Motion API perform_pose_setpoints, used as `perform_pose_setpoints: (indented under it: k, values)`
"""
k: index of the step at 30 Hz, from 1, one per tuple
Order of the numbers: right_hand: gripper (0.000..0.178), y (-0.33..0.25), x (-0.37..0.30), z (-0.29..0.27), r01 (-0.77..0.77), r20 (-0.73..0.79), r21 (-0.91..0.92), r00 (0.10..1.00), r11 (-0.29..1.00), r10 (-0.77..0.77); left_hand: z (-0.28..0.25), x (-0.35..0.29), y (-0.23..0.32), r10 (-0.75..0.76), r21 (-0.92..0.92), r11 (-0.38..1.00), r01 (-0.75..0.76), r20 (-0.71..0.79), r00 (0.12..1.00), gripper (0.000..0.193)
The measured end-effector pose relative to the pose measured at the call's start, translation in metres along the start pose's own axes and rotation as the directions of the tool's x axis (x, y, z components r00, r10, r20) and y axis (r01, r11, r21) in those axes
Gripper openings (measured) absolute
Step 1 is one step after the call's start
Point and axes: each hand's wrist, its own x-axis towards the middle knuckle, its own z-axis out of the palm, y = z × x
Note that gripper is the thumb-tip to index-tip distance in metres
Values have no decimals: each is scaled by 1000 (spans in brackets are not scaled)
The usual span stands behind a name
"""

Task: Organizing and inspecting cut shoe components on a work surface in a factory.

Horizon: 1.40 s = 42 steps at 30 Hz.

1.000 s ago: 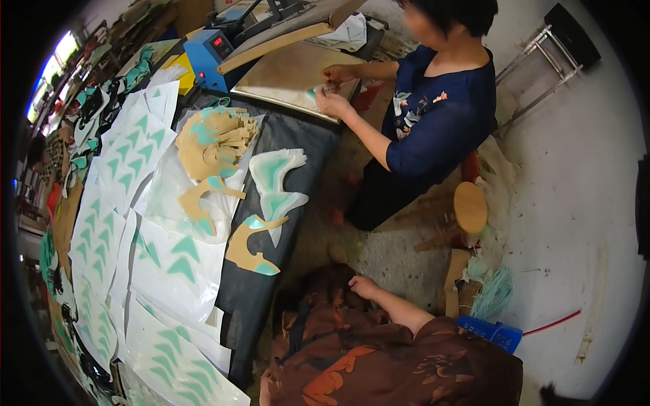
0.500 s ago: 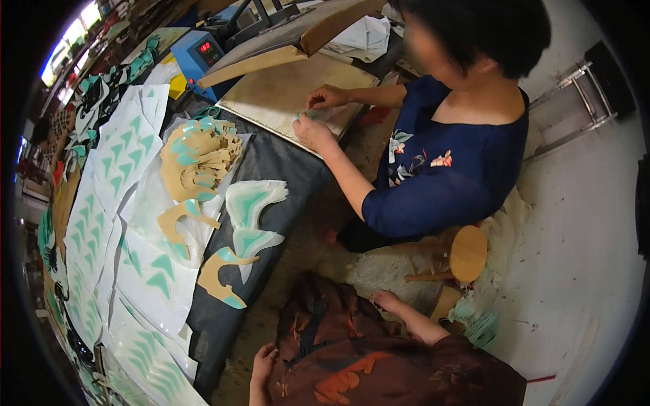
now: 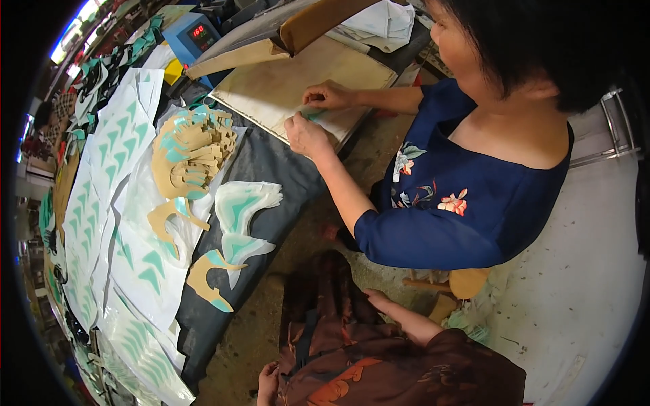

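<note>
Hanging well apart beside the brown garment (image 3: 399, 358), the left hand (image 3: 268, 380) and right hand (image 3: 378, 299) show no held part; finger closure cannot be told. Nearest loose part: the tan curved cutout (image 3: 198, 276), lying at the right edge of the tabletop (image 3: 206, 331). Likely light, thin and flexible; grip the broad middle, since narrow ends may bend. Floor (image 3: 256, 331) separates tabletop edge from garment, giving lateral room; a co-worker (image 3: 447, 220) limits forward reach.
</note>
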Motion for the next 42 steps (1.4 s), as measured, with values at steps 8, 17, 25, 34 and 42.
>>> perform_pose_setpoints:
  k: [8, 17, 25, 34, 42]
  values:
    - [26, -6, -15, -12, -29, 41, 213, 999, 977, 21, 13, 3, 56, -75, -129, 989, 78, 24, 997, 31]
    - [26, 13, -4, -8, -96, 81, 282, 994, 955, 76, 15, 6, 57, -28, -142, 990, 28, -1, 1000, 30]
    - [31, -4, -3, -15, -67, 67, 161, 996, 985, 57, 19, -4, 49, -76, -175, 982, 77, 13, 997, 29]
    - [33, -12, -2, -21, -115, 60, 134, 992, 984, 108, 27, -3, 65, -53, -199, 979, 51, -3, 999, 26]
    - [31, -7, 6, -21, -86, 88, 187, 994, 979, 71, 28, 4, 58, -89, -248, 965, 84, -9, 996, 25]
